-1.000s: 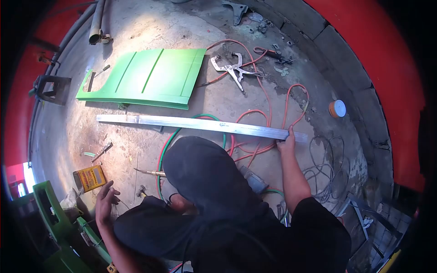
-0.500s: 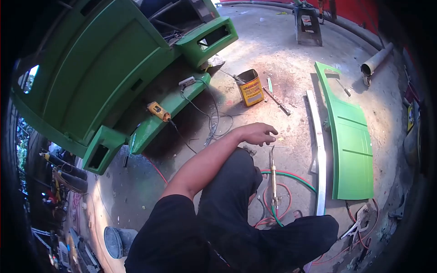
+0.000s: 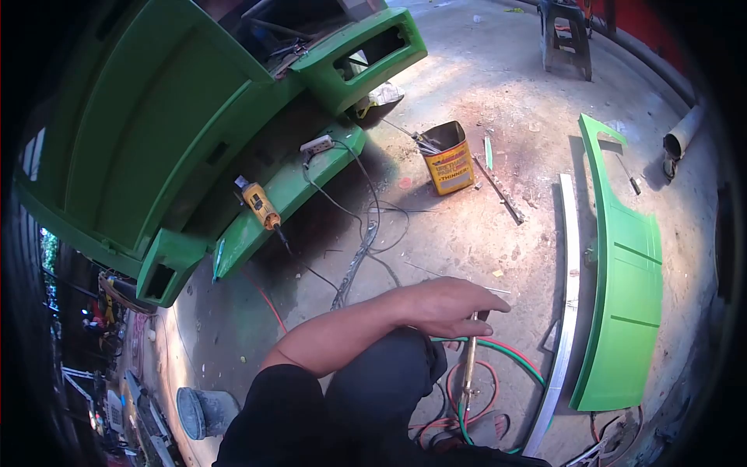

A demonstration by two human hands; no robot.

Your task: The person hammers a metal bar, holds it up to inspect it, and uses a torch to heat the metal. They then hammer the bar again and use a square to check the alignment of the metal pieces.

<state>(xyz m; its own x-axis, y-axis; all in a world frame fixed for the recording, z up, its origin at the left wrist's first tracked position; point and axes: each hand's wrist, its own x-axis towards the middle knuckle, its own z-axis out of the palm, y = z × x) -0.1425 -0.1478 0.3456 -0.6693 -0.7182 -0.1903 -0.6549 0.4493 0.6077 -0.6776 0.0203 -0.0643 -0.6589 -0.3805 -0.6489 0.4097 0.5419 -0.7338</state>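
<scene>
Left hand (image 3: pixel 447 305), grip slack and open, palm down right over brass torch (image 3: pixel 469 366) tip.

Left hand (image 3: pixel 447 306) has come down from its hover above the floor to lie palm-down, fingers stretched, over the upper end of the brass torch (image 3: pixel 469 366), having been beside the thinner can (image 3: pixel 447 158) a second ago.

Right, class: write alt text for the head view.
A person's left hand covers the upper end of a brass gas torch on a concrete floor. Around it are green and red hoses, a metal bar, a green panel, a thinner can and a green vehicle cab.
</scene>
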